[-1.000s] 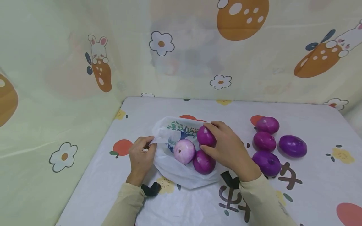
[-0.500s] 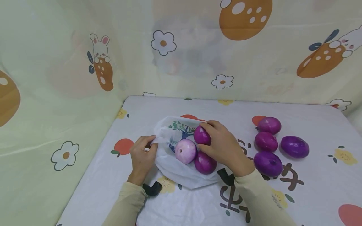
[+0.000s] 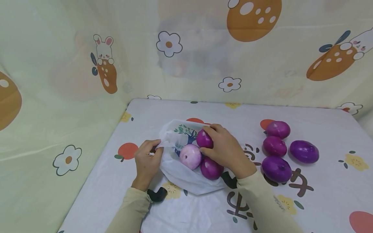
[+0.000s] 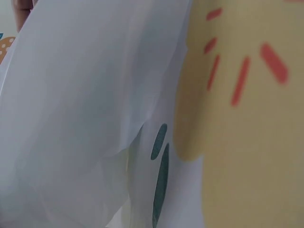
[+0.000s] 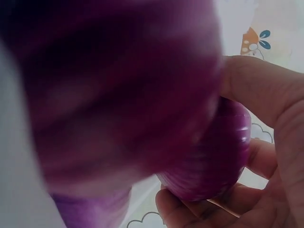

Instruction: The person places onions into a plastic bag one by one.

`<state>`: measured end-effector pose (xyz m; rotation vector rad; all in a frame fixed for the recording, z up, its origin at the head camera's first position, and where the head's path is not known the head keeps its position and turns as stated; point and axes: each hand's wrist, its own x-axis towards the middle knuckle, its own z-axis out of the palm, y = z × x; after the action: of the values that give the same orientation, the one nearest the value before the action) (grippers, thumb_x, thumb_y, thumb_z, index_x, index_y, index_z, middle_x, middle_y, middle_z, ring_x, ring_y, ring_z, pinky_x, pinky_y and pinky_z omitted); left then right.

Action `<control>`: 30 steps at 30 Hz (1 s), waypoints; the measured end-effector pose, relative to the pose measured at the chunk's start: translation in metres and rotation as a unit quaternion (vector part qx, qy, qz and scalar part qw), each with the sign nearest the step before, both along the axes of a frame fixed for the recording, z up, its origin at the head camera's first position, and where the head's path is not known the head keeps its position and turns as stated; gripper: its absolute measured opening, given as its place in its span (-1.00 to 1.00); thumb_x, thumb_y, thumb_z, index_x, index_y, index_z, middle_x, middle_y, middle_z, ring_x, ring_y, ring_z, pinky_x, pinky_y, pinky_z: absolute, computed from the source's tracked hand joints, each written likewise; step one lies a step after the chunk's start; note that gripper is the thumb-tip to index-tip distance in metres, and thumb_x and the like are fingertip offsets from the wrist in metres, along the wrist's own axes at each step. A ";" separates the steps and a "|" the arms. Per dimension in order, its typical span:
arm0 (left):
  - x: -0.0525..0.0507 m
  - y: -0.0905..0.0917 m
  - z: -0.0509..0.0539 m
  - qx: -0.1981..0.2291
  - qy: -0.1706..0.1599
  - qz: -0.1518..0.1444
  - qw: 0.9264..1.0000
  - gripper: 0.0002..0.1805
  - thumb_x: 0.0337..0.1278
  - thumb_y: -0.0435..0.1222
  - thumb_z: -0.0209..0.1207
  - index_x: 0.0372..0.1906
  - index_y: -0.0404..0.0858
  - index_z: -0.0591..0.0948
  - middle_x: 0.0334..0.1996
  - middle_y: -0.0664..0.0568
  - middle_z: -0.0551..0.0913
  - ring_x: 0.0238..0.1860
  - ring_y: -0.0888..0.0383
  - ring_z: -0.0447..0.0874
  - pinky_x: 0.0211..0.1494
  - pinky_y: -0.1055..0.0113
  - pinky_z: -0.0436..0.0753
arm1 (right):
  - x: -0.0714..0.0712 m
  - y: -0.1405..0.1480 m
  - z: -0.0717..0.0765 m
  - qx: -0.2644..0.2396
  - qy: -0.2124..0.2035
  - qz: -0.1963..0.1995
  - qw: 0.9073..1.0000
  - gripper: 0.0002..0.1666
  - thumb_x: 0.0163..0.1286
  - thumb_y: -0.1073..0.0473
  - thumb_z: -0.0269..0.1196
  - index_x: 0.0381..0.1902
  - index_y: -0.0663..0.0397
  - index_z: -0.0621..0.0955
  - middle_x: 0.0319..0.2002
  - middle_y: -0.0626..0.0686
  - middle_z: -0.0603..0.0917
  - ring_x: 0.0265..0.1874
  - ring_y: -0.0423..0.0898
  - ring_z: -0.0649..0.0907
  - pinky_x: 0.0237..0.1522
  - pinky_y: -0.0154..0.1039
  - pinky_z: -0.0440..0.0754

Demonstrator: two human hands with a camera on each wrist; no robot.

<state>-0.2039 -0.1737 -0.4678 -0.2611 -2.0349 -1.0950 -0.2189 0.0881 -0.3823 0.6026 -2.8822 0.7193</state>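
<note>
A white plastic bag (image 3: 186,183) with a printed tree lies in the middle of the table, its mouth spread. My left hand (image 3: 147,163) pinches the bag's left edge between thumb and fingers. In my right hand (image 3: 225,150) a red onion (image 3: 204,139) is gripped over the far right part of the bag. Two more onions are in the bag: a pale onion (image 3: 190,156) and a darker purple onion (image 3: 211,168), just under my right thumb. The right wrist view shows fingers curled round the held onion (image 5: 213,156), partly behind a blurred nearer onion (image 5: 118,104).
To the right, several red onions sit close together, among them a far onion (image 3: 278,129), a near onion (image 3: 276,169) and an outer onion (image 3: 304,151). The patterned tablecloth (image 3: 329,197) covers the table. A printed curtain (image 3: 198,64) hangs behind it.
My right hand has moved a little to the left with its onion, toward the pale onion. The left hand has kept its pinch on the bag.
</note>
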 end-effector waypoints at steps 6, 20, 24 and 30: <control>-0.001 0.000 -0.001 0.001 0.004 -0.002 1.000 -0.78 0.04 -0.58 0.27 -0.21 -0.37 0.80 -0.37 -0.11 0.77 -0.47 0.08 0.69 -0.24 0.67 0.57 | -0.003 -0.004 -0.004 0.011 -0.018 0.002 1.000 -0.11 0.22 -0.04 0.52 0.45 0.11 0.50 0.36 0.31 0.51 0.18 0.27 0.64 0.14 0.28 0.65; -0.003 0.002 -0.003 -0.004 0.006 -0.006 1.000 -0.78 0.04 -0.58 0.28 -0.21 -0.37 0.80 -0.36 -0.11 0.78 -0.47 0.08 0.69 -0.26 0.64 0.59 | 0.001 -0.011 -0.014 0.045 0.015 0.030 0.998 -0.17 0.26 0.04 0.52 0.42 0.19 0.52 0.30 0.29 0.58 0.24 0.22 0.62 0.28 0.16 0.60; -0.004 0.003 -0.002 -0.005 0.006 -0.007 1.000 -0.79 0.06 -0.58 0.28 -0.21 -0.36 0.80 -0.36 -0.10 0.78 -0.47 0.09 0.69 -0.28 0.59 0.62 | 0.003 -0.010 -0.017 0.046 0.015 0.023 0.999 -0.19 0.27 0.05 0.52 0.42 0.18 0.53 0.31 0.27 0.58 0.25 0.21 0.61 0.28 0.16 0.59; 0.000 -0.002 -0.002 -0.010 0.003 -0.005 1.000 -0.80 0.09 -0.58 0.28 -0.19 -0.39 0.80 -0.35 -0.13 0.77 -0.46 0.07 0.68 -0.27 0.57 0.63 | 0.008 -0.008 -0.017 0.033 0.026 0.037 0.998 -0.22 0.28 0.04 0.51 0.40 0.18 0.55 0.31 0.25 0.58 0.27 0.19 0.60 0.30 0.12 0.59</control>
<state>-0.2043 -0.1760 -0.4697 -0.2851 -2.0429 -1.0801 -0.2111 0.0801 -0.3995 0.7288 -2.8590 0.6101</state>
